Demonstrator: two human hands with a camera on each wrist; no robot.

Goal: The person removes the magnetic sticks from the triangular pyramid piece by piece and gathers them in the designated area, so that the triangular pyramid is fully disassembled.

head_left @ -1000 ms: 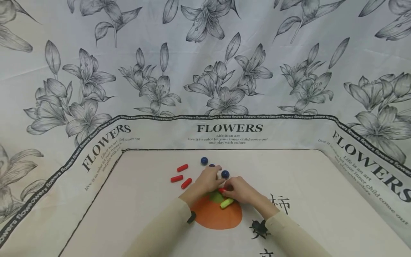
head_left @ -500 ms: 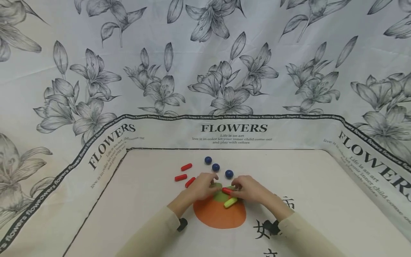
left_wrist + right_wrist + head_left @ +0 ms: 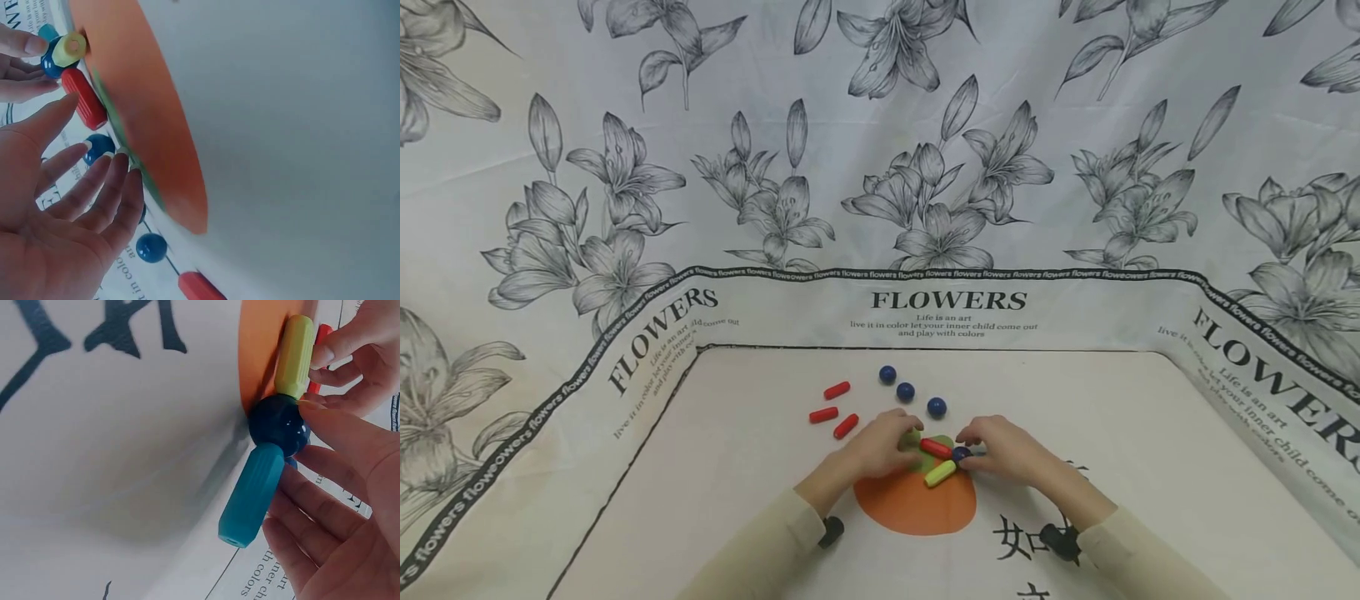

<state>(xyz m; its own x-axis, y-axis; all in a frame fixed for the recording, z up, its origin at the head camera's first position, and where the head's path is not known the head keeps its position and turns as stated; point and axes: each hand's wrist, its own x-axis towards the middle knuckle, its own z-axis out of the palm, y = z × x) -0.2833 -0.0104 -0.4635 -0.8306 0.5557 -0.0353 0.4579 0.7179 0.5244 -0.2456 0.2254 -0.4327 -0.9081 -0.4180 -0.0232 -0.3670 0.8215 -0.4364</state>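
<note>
My right hand pinches a dark blue ball between thumb and fingers. From that ball stick out a ribbed yellow rod, a red rod and a teal rod, which the head view mostly hides behind the hand. To the left of this joined piece is my left hand, its fingers spread and bent a little. In the left wrist view its thumb lies close to the red rod's free end; whether they touch I cannot tell. Nothing is gripped in that hand.
Beyond the hands lie three loose blue balls and, left of them, three loose red rods. The pale tablecloth has a printed orange fruit and black characters. A flower-printed curtain rises behind.
The hands have drawn apart. My left hand has come back from beside the loose balls, and my right hand has shifted right, so the held ball and red rod now show.
</note>
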